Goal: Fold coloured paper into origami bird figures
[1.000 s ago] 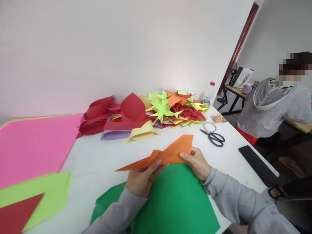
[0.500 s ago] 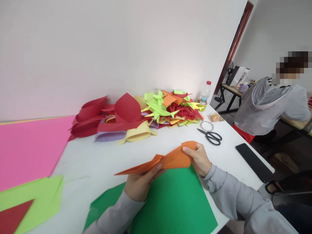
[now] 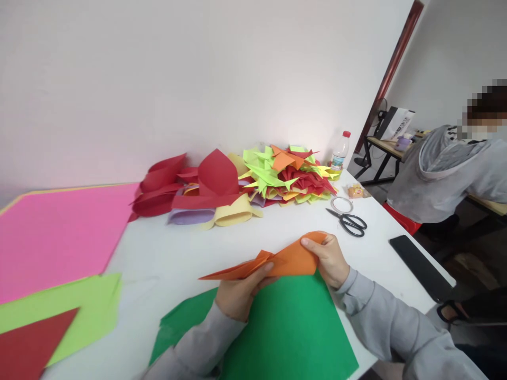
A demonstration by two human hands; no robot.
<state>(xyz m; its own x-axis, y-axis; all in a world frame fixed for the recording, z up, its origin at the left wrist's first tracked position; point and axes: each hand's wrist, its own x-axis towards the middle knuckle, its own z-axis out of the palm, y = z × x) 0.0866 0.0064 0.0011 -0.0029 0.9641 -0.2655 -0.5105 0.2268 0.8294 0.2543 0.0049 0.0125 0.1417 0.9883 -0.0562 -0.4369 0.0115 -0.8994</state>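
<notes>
A folded orange paper piece [image 3: 293, 258] is held up over the table between both hands. My left hand [image 3: 237, 295] is closed on its middle, thumb on top and the other fingers underneath; its pointed end reaches out to the left. At the wider right end, my right hand [image 3: 330, 258] pinches the paper with the thumb on the near face. Some of the right fingers are hidden behind it. Below the hands lies a large green paper sheet [image 3: 293, 327], partly covered by my left forearm.
Folded paper shapes [image 3: 273, 174] and curled red paper [image 3: 217, 174] are heaped by the wall. Pink sheets [image 3: 67, 227], a lime sheet [image 3: 95, 311] and red paper [image 3: 39, 338] lie left. Scissors [image 3: 350, 221], tape roll [image 3: 341, 205], bottle [image 3: 339, 153] and phone [image 3: 420, 266] are right; a person [image 3: 443, 174] sits beyond.
The whole view has shifted, so the table and hands appear slightly farther right. Both hands keep their hold on the orange paper, whose pose looks nearly the same.
</notes>
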